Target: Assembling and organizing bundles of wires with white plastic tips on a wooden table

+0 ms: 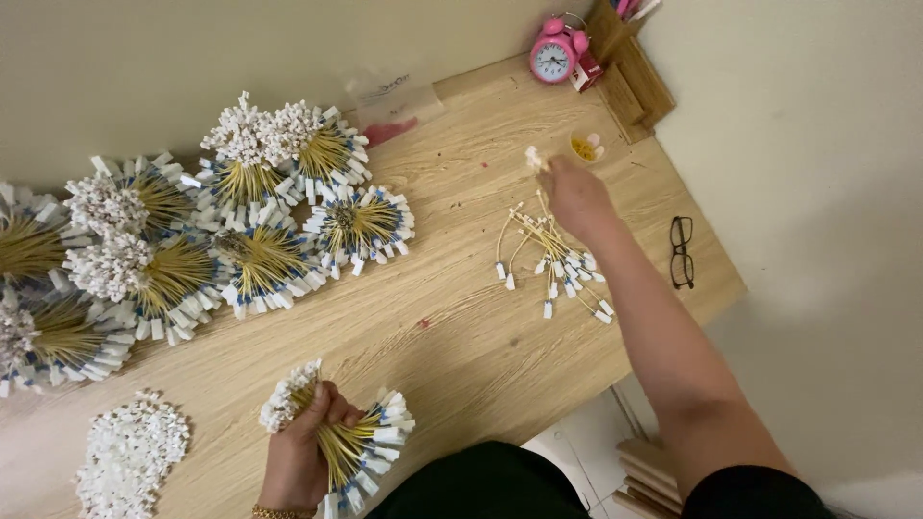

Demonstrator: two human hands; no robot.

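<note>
On the wooden desk (442, 317), left hand (300, 452) grips a yellow wire bundle (348, 444); right hand (577, 197) pinches a white connector (532, 158).

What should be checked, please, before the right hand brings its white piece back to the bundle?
1. Left hand has a firm grip on the yellow wire bundle: ok.
2. Right hand holds a small white piece: ok.
3. Path back across the wooden table: ok.
4. Loose wires lie beside the right hand, within reach: ok.
5. Small cup upright: ok.
6. White piece undamaged: cannot tell.
</note>
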